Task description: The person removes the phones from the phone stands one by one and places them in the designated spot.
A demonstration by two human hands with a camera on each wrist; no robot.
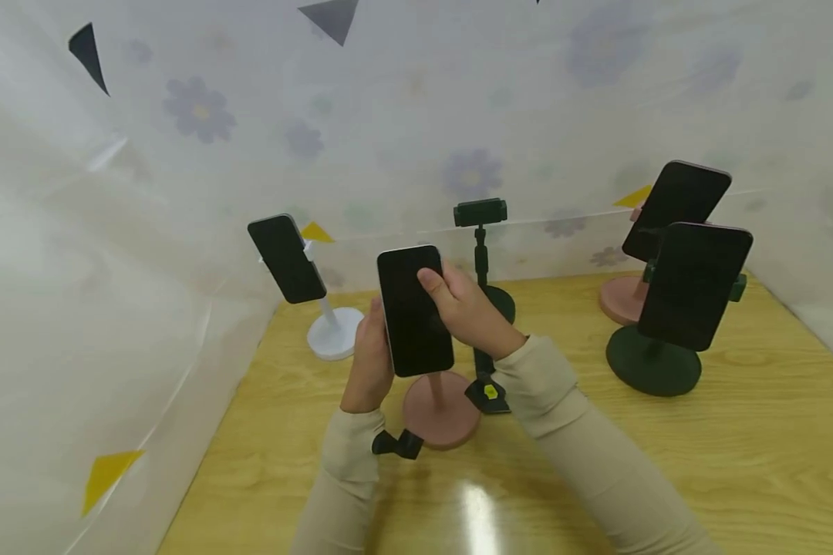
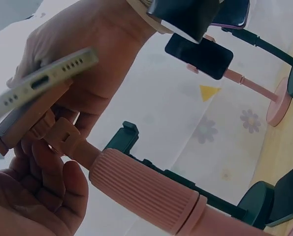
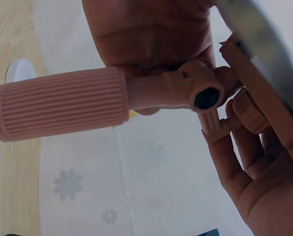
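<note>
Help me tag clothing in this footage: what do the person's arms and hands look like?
Both sleeves are long and beige, with wrinkled cuffs. The left hand and right hand are ungloved. A small black piece shows beside each cuff; the right one bears a yellow mark.

left sleeve (image 1: 340, 478): was long, plain and beige, with soft creases towards the wrist
right sleeve (image 1: 593, 451): was of matching beige cloth, gathered into thick folds near its end
left wrist piece (image 1: 408, 445): was small and black, narrowed in the middle like a bow
right wrist piece (image 1: 497, 403): was black and angular, and bore a yellow hexagonal mark (image 1: 490, 391)
left hand (image 1: 371, 362): was bare
right hand (image 1: 477, 314): was bare too
</note>
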